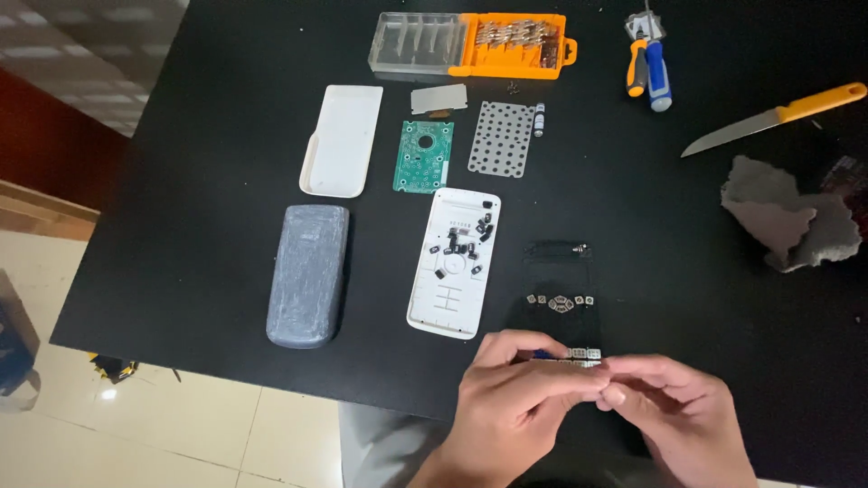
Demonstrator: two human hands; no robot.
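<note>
Both hands sit nearest the camera at the lower edge. Left hand and right hand meet fingertip to fingertip, fingers pinched around a thin strip of small pale keys. Strip's long axis runs left-right, roughly level, just above the near edge of the surface. A bit of blue shows at the strip's left end; can't tell what it is.

Surface: matte black, flat, angled corner at left. Pale glossy floor tiles below it, dark red strip at far left.

Just beyond the hands, a black key frame, hard to see against the surface, with a row of small pale keys on it. Left of that, a white plastic shell, long axis near-far, with loose small black keys lying in it. Further left, a grey textured cover, rounded corners. Behind: white smooth lid, green circuit board, perforated translucent sheet, small grey metal plate. At the far edge, an orange bit case with a clear lid open to its left. At right: screwdriver with blue and orange grip, knife with orange handle pointing right, crumpled grey lump.
</note>
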